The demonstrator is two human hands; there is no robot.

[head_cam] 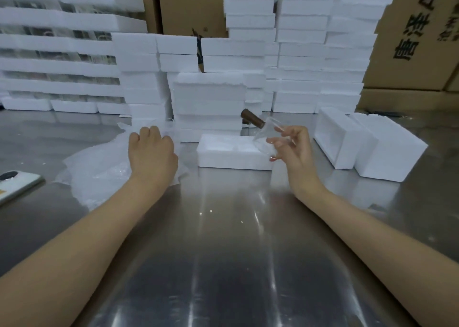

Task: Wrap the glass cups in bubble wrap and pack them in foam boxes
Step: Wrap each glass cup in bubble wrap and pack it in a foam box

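Note:
My right hand (294, 150) holds a clear glass cup (267, 138) with a brown wooden handle, tilted in the air above the right end of an open white foam box (228, 156). My left hand (151, 148) rests on a loose pile of clear bubble wrap (99, 172) on the steel table, fingers curled at the far edge of the sheets. The fingertips of the left hand are hidden behind its knuckles, so whether they pinch a sheet does not show.
Two foam boxes (367, 144) lie on the table to the right. Tall stacks of foam boxes (298, 48) line the back, with cardboard cartons (419, 36) behind. A phone (17, 184) lies at the left edge. The steel table (223, 252) stretches toward me.

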